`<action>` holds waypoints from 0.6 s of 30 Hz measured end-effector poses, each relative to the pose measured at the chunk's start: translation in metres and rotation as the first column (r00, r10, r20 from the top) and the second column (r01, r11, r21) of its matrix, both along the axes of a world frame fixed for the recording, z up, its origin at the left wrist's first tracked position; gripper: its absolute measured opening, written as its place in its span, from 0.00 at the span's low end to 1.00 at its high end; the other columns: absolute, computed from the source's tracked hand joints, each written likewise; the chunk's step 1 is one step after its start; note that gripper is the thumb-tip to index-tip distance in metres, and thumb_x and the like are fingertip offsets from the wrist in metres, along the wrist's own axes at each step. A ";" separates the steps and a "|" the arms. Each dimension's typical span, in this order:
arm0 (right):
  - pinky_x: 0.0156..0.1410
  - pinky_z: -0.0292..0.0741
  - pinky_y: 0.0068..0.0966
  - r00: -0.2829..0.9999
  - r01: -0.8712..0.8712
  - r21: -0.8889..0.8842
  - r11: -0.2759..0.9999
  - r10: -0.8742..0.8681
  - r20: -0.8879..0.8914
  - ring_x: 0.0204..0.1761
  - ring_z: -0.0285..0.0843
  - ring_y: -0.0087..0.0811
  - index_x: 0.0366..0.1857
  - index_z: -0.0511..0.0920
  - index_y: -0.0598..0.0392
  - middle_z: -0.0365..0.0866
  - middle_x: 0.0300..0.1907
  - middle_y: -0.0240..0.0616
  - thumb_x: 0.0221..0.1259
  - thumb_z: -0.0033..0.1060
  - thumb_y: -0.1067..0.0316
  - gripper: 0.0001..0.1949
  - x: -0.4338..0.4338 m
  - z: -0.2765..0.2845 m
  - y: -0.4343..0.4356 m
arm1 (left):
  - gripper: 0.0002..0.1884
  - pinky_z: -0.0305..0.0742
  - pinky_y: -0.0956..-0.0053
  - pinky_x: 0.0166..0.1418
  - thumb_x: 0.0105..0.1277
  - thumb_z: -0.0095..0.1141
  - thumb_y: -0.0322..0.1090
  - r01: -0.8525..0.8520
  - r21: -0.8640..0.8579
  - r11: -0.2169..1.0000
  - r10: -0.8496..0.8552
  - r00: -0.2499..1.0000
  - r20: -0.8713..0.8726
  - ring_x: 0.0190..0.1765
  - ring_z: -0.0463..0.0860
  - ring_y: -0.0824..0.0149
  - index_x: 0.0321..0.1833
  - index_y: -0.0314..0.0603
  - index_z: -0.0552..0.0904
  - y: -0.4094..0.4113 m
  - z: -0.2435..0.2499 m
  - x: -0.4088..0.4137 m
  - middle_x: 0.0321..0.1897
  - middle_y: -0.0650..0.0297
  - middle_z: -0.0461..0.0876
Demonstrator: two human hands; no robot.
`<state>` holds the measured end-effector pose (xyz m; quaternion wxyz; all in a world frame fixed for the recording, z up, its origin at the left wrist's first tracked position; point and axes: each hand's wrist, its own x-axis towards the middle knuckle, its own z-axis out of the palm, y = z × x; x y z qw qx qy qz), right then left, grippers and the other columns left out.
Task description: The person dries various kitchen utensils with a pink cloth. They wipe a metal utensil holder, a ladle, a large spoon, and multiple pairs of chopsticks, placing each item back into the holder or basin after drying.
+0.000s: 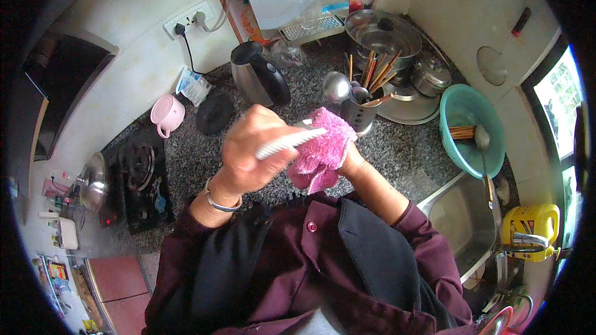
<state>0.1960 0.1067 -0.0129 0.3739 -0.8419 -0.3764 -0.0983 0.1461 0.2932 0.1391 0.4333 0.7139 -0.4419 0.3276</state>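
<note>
My left hand, with a silver bangle at its wrist, grips a white, ribbed, narrow object, perhaps a lid or dish seen edge-on; motion blur hides its exact kind. Its far end touches or overlaps a fluffy pink cloth. That cloth covers most of my right hand, which holds it from the right; its fingers are hidden. Both hands are raised over the speckled stone counter. Just beyond the cloth stands a perforated metal utensil holder with wooden chopsticks and a ladle.
A steel kettle, pink mug and black round mat stand left of centre. The gas stove is further left. At right are stacked pots, a green basin, a steel sink and a yellow jug.
</note>
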 end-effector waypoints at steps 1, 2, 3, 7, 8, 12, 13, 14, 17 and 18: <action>0.66 0.64 0.40 0.989 0.028 0.073 0.997 -0.017 -0.145 0.59 0.71 0.42 0.55 0.74 0.47 0.76 0.54 0.39 0.54 0.56 0.57 0.22 0.001 0.002 0.000 | 0.11 0.70 0.72 0.35 0.65 0.56 0.39 0.018 -0.128 0.992 -0.026 0.998 -0.061 0.33 0.75 0.65 0.37 0.37 0.79 0.002 -0.004 0.005 0.31 0.61 0.76; 0.64 0.66 0.39 0.989 0.142 -0.174 0.975 -0.133 0.060 0.58 0.71 0.40 0.54 0.75 0.47 0.76 0.53 0.39 0.53 0.57 0.57 0.22 0.001 0.005 0.005 | 0.12 0.69 0.72 0.35 0.66 0.56 0.41 0.019 -0.086 0.996 -0.029 0.992 -0.120 0.33 0.74 0.66 0.36 0.39 0.77 0.015 -0.005 0.008 0.30 0.62 0.75; 0.62 0.68 0.37 0.939 0.293 -0.376 0.879 -0.192 0.284 0.58 0.72 0.39 0.53 0.75 0.46 0.76 0.53 0.39 0.51 0.58 0.57 0.22 0.001 0.011 0.013 | 0.12 0.71 0.70 0.38 0.65 0.56 0.42 0.036 -0.151 0.988 -0.065 0.980 -0.191 0.34 0.75 0.63 0.35 0.39 0.78 0.020 -0.008 0.007 0.30 0.62 0.76; 0.60 0.70 0.28 0.999 0.039 -0.521 0.853 -0.023 0.038 0.56 0.73 0.32 0.50 0.78 0.47 0.78 0.51 0.37 0.42 0.67 0.61 0.24 -0.007 0.085 0.011 | 0.06 0.74 0.65 0.45 0.58 0.60 0.37 0.141 0.122 0.982 -0.125 0.984 -0.130 0.40 0.78 0.58 0.33 0.43 0.82 0.040 -0.013 -0.002 0.36 0.63 0.81; 0.62 0.69 0.27 0.991 0.018 -0.296 0.955 -0.056 -0.121 0.56 0.73 0.31 0.51 0.77 0.47 0.77 0.52 0.37 0.42 0.68 0.63 0.25 0.006 0.037 0.011 | 0.07 0.73 0.66 0.48 0.55 0.61 0.35 0.123 0.192 0.974 -0.101 0.987 -0.121 0.43 0.78 0.59 0.35 0.44 0.83 0.043 -0.013 -0.008 0.39 0.65 0.81; 0.63 0.67 0.27 0.930 0.000 0.375 0.927 0.138 -0.342 0.57 0.72 0.32 0.56 0.73 0.50 0.76 0.53 0.36 0.47 0.68 0.64 0.27 0.023 -0.023 0.004 | 0.14 0.74 0.67 0.52 0.48 0.61 0.28 0.162 0.401 0.902 -0.126 0.986 -0.113 0.51 0.76 0.60 0.40 0.46 0.84 0.052 -0.006 -0.015 0.45 0.67 0.80; 0.63 0.67 0.28 0.956 0.036 0.145 0.989 0.008 -0.294 0.57 0.72 0.33 0.56 0.73 0.52 0.76 0.52 0.37 0.48 0.67 0.62 0.27 0.018 0.005 0.013 | 0.14 0.74 0.67 0.52 0.48 0.60 0.27 0.169 0.434 0.885 -0.128 0.984 -0.123 0.51 0.75 0.60 0.40 0.46 0.84 0.056 -0.006 -0.018 0.45 0.67 0.80; 0.63 0.67 0.28 0.974 0.076 -0.093 0.993 -0.094 -0.205 0.56 0.72 0.33 0.56 0.72 0.53 0.76 0.52 0.37 0.49 0.66 0.61 0.27 0.013 0.034 0.022 | 0.15 0.75 0.68 0.52 0.48 0.59 0.25 0.173 0.462 0.870 -0.119 0.982 -0.144 0.51 0.75 0.60 0.41 0.45 0.84 0.057 -0.003 -0.020 0.46 0.68 0.79; 0.65 0.64 0.24 0.977 0.083 0.034 0.996 -0.088 0.194 0.60 0.65 0.30 0.55 0.70 0.53 0.73 0.52 0.37 0.55 0.60 0.58 0.24 0.011 0.035 0.042 | 0.15 0.76 0.68 0.50 0.48 0.60 0.26 0.225 0.504 0.834 -0.139 0.969 -0.204 0.50 0.76 0.59 0.41 0.45 0.83 0.057 -0.013 -0.020 0.46 0.68 0.79; 0.65 0.65 0.24 0.988 -0.120 0.389 0.913 0.147 -0.041 0.58 0.66 0.30 0.56 0.69 0.53 0.73 0.51 0.37 0.58 0.58 0.59 0.22 0.010 0.037 0.055 | 0.14 0.77 0.68 0.49 0.49 0.59 0.26 0.273 0.504 0.819 -0.198 0.960 -0.197 0.49 0.76 0.59 0.41 0.43 0.82 0.054 -0.013 -0.020 0.45 0.67 0.79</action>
